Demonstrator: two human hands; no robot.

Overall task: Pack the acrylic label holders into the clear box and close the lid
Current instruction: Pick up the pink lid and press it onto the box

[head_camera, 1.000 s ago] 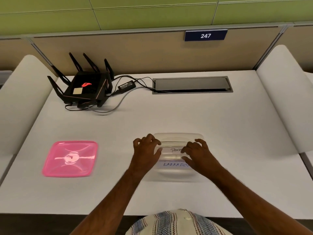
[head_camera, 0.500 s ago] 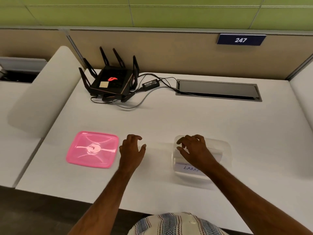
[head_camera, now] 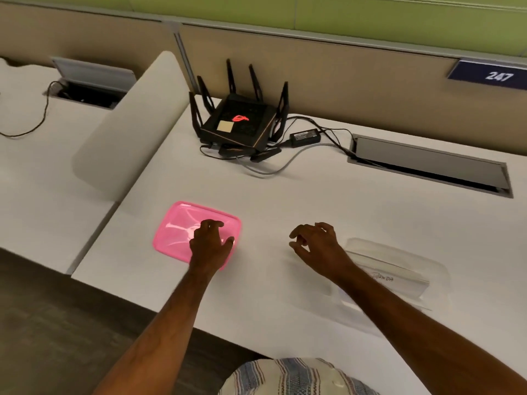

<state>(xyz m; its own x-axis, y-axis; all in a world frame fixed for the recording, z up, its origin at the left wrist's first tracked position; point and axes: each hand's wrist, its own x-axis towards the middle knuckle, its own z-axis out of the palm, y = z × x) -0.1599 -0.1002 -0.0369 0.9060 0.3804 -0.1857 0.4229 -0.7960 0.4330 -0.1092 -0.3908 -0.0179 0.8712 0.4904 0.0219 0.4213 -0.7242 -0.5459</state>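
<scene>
Left hand point(head_camera: 209, 242) lies spread on the pink lid point(head_camera: 182, 229), gripping nothing; right hand point(head_camera: 316, 243), fingers loosely curled and empty, hovers right of the lid.

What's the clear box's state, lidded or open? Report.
Open: the clear box has no cover; the pink lid lies apart on the desk under the left hand.

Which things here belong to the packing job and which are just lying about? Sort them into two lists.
Part of the job:
- pink lid, under the left hand
- clear box, still open
- acrylic label holders inside it
- right hand, empty, beside the box

Just lying about:
- black router
- power adapter and cables
- desk cable hatch
- sign 247
</scene>
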